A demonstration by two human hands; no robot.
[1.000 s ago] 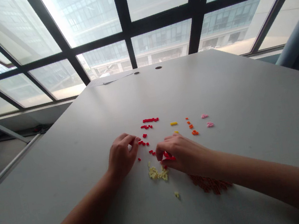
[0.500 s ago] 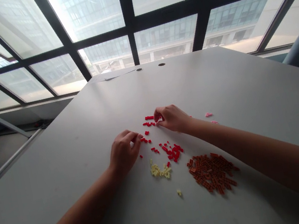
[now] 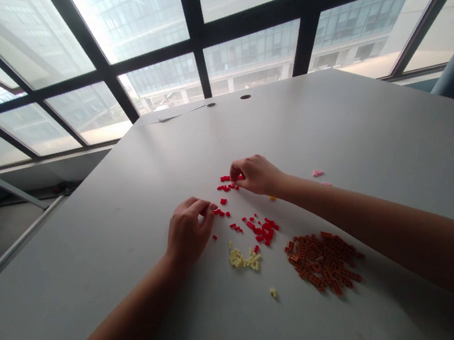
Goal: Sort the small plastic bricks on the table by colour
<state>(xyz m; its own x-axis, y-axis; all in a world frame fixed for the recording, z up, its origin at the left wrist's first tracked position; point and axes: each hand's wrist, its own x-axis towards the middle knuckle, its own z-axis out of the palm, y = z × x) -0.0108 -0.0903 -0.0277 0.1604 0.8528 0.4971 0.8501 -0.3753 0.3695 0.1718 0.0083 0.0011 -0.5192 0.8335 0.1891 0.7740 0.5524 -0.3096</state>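
My left hand [image 3: 188,228] rests on the table with its thumb and fingers drawn together beside small red bricks [image 3: 222,213]; whether it pinches one is hidden. My right hand [image 3: 254,174] is farther forward, its fingertips closed over the right end of two rows of red bricks [image 3: 225,178]. What lies between those fingertips is too small to make out. Between and below the hands is a loose pile of red bricks [image 3: 266,232], with a few single red pieces around it.
Pale yellow bricks [image 3: 244,260] lie nearer me, and a large heap of brown bricks [image 3: 324,261] is at their right. Pink pieces [image 3: 317,173] sit beyond my right forearm, a yellow one [image 3: 272,198] beneath it. The white table [image 3: 288,119] reaches the windows.
My right hand has shifted slightly away from me and to the left, and a yellow piece now shows under the wrist. My left hand has stayed in place.
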